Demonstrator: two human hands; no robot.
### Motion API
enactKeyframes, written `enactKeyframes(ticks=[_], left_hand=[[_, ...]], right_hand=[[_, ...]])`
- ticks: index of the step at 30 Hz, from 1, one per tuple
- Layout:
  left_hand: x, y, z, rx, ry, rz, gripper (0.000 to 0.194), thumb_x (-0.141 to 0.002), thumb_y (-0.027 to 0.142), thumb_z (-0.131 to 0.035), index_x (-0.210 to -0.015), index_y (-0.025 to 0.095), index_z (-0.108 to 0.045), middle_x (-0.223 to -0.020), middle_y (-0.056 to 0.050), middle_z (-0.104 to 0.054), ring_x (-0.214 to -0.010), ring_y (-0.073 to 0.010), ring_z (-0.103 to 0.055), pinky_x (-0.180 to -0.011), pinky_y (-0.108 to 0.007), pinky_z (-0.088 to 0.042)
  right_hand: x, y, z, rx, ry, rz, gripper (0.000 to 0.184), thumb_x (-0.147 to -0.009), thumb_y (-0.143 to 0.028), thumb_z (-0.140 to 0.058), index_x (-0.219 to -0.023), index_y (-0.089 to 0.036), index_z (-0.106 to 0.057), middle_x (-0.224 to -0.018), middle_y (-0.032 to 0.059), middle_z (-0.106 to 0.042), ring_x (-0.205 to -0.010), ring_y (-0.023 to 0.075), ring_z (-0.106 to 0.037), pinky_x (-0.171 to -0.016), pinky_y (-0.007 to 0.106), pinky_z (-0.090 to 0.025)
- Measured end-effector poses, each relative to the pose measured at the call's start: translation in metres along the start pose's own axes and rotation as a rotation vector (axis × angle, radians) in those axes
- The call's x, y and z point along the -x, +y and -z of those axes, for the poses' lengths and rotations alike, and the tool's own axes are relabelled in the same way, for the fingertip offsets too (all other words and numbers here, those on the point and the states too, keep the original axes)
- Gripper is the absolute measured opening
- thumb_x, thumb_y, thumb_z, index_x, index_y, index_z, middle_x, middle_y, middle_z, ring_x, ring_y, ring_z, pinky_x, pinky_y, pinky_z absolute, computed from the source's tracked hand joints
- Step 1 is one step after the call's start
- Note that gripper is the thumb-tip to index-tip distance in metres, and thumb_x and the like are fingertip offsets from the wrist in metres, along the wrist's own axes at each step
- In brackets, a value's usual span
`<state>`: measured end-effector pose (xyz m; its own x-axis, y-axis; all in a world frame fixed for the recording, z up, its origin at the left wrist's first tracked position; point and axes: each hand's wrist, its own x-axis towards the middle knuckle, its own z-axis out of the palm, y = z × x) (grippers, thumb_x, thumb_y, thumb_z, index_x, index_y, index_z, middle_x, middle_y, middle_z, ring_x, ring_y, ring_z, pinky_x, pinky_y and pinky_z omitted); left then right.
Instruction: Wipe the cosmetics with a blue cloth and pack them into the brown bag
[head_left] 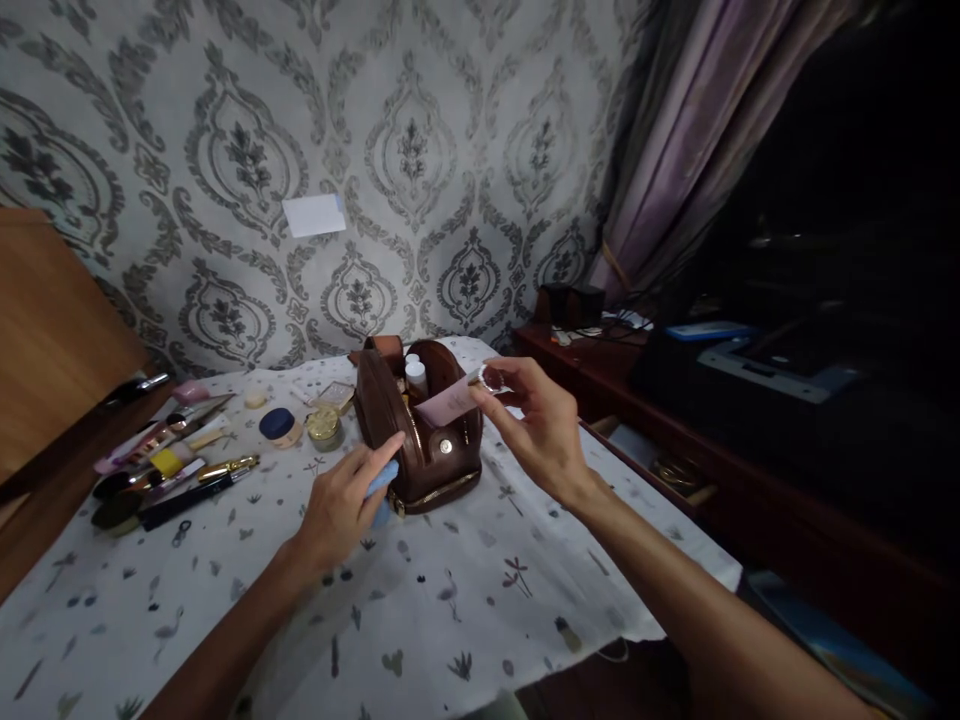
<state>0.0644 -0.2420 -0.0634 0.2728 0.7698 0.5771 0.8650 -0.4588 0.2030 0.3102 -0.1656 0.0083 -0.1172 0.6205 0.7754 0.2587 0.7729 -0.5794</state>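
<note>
A brown leather handbag (442,478) stands on the patterned cloth with its top gaping, and white-capped bottles (415,376) show inside. My right hand (536,415) pinches a pink squeeze tube (448,402) by its shiny cap end. The tube slants down, its flat end over the bag's opening. Against the bag's near left side rests my left hand (341,505), index finger stretched onto the leather. A light blue cloth (383,478) is held under its fingers; part of it hangs below them.
Makeup brushes and tubes lie in a pile (165,460) at the left. Left of the bag sit a dark-lidded jar (280,427), a gold-lidded jar (324,428) and a clear compact (335,396). An open drawer (652,465) is at the right.
</note>
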Motion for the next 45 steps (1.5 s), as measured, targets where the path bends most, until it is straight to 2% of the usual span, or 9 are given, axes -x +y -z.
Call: enactKeyframes(ticks=[8, 12, 16, 28, 32, 35, 38, 42, 45], left_hand=[[0.005, -0.007, -0.014, -0.024, -0.031, -0.013, 0.050, -0.102, 0.028, -0.037, -0.152, 0.028, -0.035, -0.101, -0.005, -0.067, -0.091, -0.0179, -0.067, -0.076, -0.025, -0.053], [0.006, -0.009, -0.014, -0.017, -0.018, -0.032, 0.052, -0.101, 0.028, -0.039, -0.153, 0.027, -0.034, -0.104, -0.006, -0.068, -0.093, -0.0185, -0.068, -0.076, -0.025, -0.054], [0.006, -0.009, -0.013, 0.013, -0.031, -0.037, 0.054, -0.100, 0.028, -0.040, -0.153, 0.028, -0.032, -0.105, -0.005, -0.069, -0.095, -0.0187, -0.068, -0.077, -0.025, -0.055], [0.008, -0.010, -0.015, 0.073, -0.025, -0.052, 0.058, -0.097, 0.023, -0.044, -0.153, 0.027, -0.030, -0.109, -0.005, -0.071, -0.093, -0.0178, -0.070, -0.074, -0.025, -0.055], [0.007, -0.009, -0.013, 0.091, -0.039, -0.030, 0.058, -0.096, 0.023, -0.044, -0.153, 0.027, -0.031, -0.112, -0.005, -0.071, -0.094, -0.0181, -0.070, -0.077, -0.026, -0.056], [0.007, -0.008, -0.012, 0.095, -0.074, -0.009, 0.060, -0.096, 0.023, -0.044, -0.154, 0.027, -0.030, -0.114, -0.005, -0.070, -0.099, -0.0187, -0.069, -0.081, -0.027, -0.055], [0.010, -0.010, -0.012, 0.095, -0.086, 0.019, 0.061, -0.096, 0.025, -0.043, -0.155, 0.026, -0.027, -0.116, -0.006, -0.069, -0.102, -0.0195, -0.068, -0.086, -0.029, -0.055], [0.019, -0.023, -0.005, 0.041, -0.111, 0.142, 0.066, -0.093, 0.024, -0.046, -0.155, 0.023, -0.022, -0.118, -0.008, -0.068, -0.102, -0.0219, -0.068, -0.085, -0.033, -0.054], [0.028, -0.039, 0.008, -0.120, -0.234, 0.266, 0.050, -0.095, 0.027, -0.044, -0.145, 0.023, -0.041, -0.125, -0.011, -0.064, -0.110, -0.0263, -0.063, -0.084, -0.037, -0.053]], right_hand=[[-0.028, 0.021, -0.027, 0.203, -0.219, 0.003, 0.017, -0.089, -0.030, -0.061, -0.102, -0.020, -0.059, -0.097, 0.0060, -0.065, -0.087, 0.0196, -0.062, -0.076, 0.032, -0.051], [-0.042, 0.034, -0.042, 0.324, -0.312, 0.026, 0.011, -0.088, -0.024, -0.060, -0.097, -0.019, -0.056, -0.097, 0.0058, -0.063, -0.087, 0.0200, -0.059, -0.079, 0.032, -0.046], [-0.048, 0.043, -0.050, 0.406, -0.369, 0.031, 0.012, -0.089, -0.020, -0.060, -0.100, -0.018, -0.055, -0.102, 0.0072, -0.061, -0.090, 0.0209, -0.059, -0.079, 0.031, -0.044], [-0.060, 0.038, -0.067, 0.672, -0.585, -0.042, 0.021, -0.094, -0.016, -0.060, -0.113, -0.011, -0.055, -0.116, 0.0153, -0.060, -0.095, 0.0233, -0.061, -0.078, 0.032, -0.045], [-0.065, 0.037, -0.069, 0.766, -0.645, -0.004, 0.023, -0.095, -0.016, -0.058, -0.117, -0.010, -0.056, -0.118, 0.0169, -0.060, -0.095, 0.0239, -0.061, -0.077, 0.032, -0.044], [-0.066, 0.039, -0.069, 0.889, -0.631, 0.160, 0.020, -0.095, -0.020, -0.057, -0.112, -0.009, -0.061, -0.117, 0.0194, -0.061, -0.105, 0.0297, -0.056, -0.085, 0.038, -0.042], [-0.062, 0.049, -0.069, 0.953, -0.536, 0.276, 0.020, -0.095, -0.026, -0.057, -0.107, -0.011, -0.063, -0.115, 0.0198, -0.062, -0.112, 0.0344, -0.050, -0.093, 0.045, -0.037], [-0.058, 0.067, -0.070, 0.860, -0.476, 0.197, 0.017, -0.094, -0.025, -0.057, -0.106, -0.014, -0.062, -0.110, 0.0172, -0.062, -0.107, 0.0322, -0.051, -0.089, 0.041, -0.038], [-0.058, 0.075, -0.071, 0.785, -0.481, 0.170, 0.014, -0.092, -0.024, -0.057, -0.102, -0.015, -0.061, -0.106, 0.0161, -0.062, -0.104, 0.0315, -0.052, -0.085, 0.038, -0.040]])
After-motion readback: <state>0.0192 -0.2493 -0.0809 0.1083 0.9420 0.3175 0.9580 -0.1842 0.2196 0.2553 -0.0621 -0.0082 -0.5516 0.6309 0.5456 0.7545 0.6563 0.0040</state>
